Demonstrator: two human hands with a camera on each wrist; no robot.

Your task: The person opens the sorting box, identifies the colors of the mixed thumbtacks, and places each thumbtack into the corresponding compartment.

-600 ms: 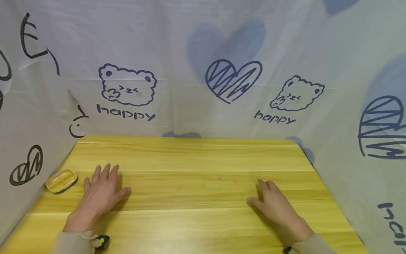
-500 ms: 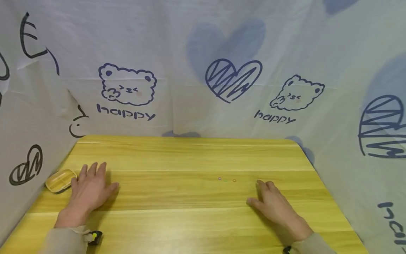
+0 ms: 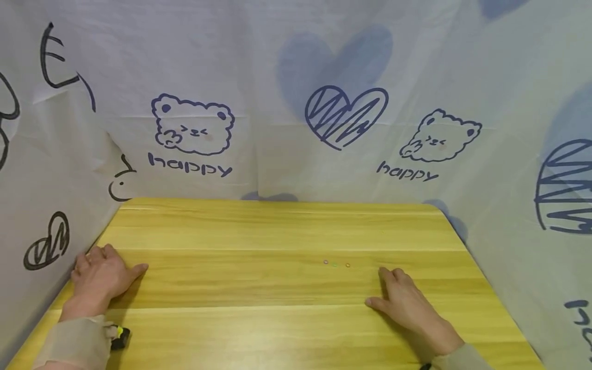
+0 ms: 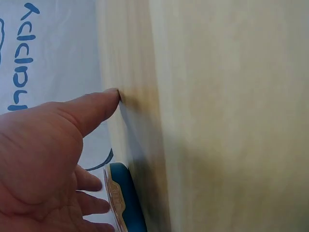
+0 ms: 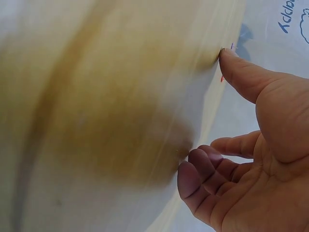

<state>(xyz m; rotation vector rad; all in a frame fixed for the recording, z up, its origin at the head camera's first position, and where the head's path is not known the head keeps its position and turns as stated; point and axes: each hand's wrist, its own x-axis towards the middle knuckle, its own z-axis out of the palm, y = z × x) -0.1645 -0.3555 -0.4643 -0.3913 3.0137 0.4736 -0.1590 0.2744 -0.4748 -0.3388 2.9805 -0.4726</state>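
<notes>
At the table's left edge my left hand (image 3: 98, 277) reaches over a small box, which it hides in the head view. The left wrist view shows this box (image 4: 126, 195) as teal-sided with a clear, gold-trimmed lid; the fingertips lie at its lid side, the thumb stretched apart onto the table. My right hand (image 3: 409, 303) rests on the table at the right with loosely bent fingers, holding nothing. To its left lie three tiny rings in a row: a purple ring (image 3: 326, 262), a green ring (image 3: 335, 265) and an orange ring (image 3: 348, 265).
The yellow wood-grain table (image 3: 240, 329) has a white printed curtain (image 3: 273, 154) behind it and along both sides. The curtain's left part hangs close beside the left hand. Dark wrist straps (image 3: 121, 338) show at the sleeves.
My left hand has moved left from the open tabletop onto the box, covering it. The right hand and the rings stay put; the head view has turned slightly left.
</notes>
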